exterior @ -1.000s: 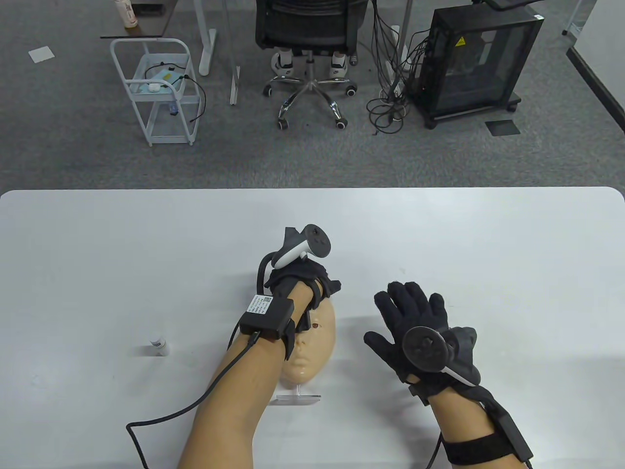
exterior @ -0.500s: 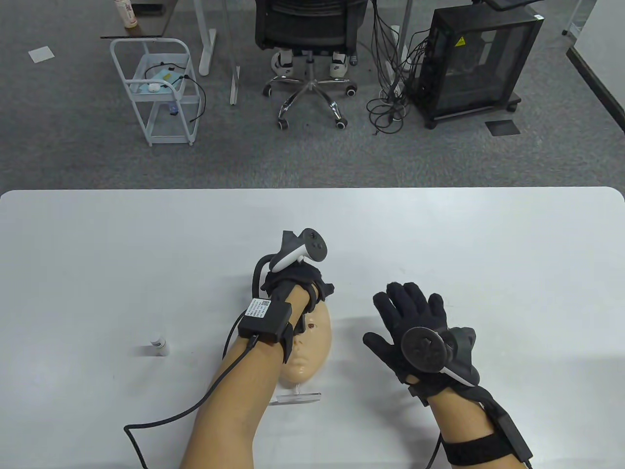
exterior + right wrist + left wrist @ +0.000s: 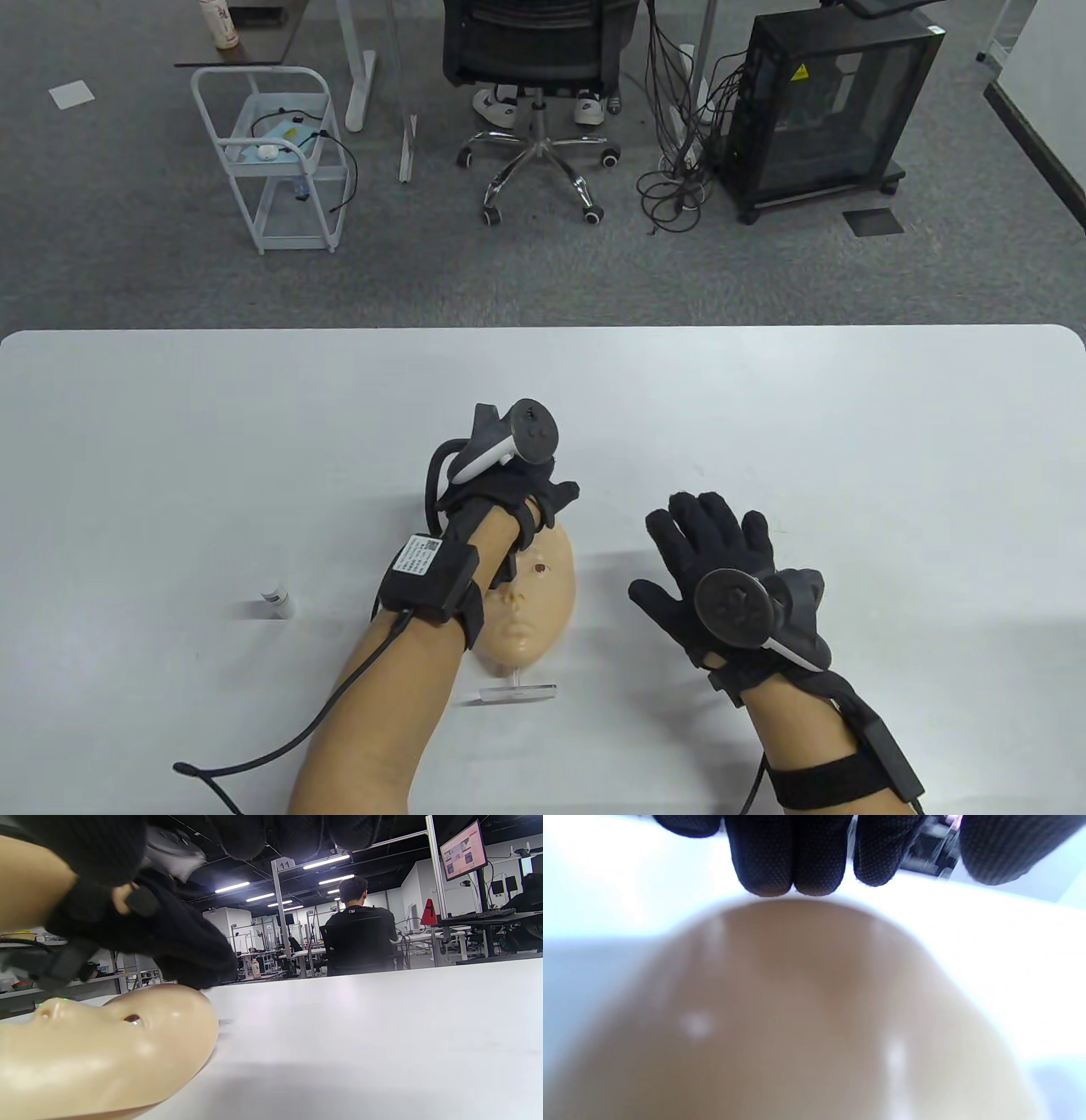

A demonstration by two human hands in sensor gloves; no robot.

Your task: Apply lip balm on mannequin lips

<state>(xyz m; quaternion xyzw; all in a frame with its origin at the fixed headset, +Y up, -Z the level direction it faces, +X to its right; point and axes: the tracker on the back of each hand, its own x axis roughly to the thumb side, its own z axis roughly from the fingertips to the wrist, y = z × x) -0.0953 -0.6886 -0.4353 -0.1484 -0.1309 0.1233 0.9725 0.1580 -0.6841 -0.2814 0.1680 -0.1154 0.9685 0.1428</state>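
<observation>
Currently, mannequin face (image 3: 530,607): lying face-up mid-desk (image 3: 848,407), your left hand (image 3: 509,497) resting fingers on its forehead. Right hand (image 3: 721,552): spread, empty, beside it. Lip balm tube (image 3: 276,598): upright, well left. Steady the face; fetch the tube.

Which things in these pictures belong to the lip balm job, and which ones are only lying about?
Belong to the job:
- mannequin face, lying on the table
- small white tube, probably the lip balm, standing left of the face
- left hand, over the top of the face
- right hand, spread open beside it

Only lying about:
- office chair
- white cart
- black cabinet
</observation>
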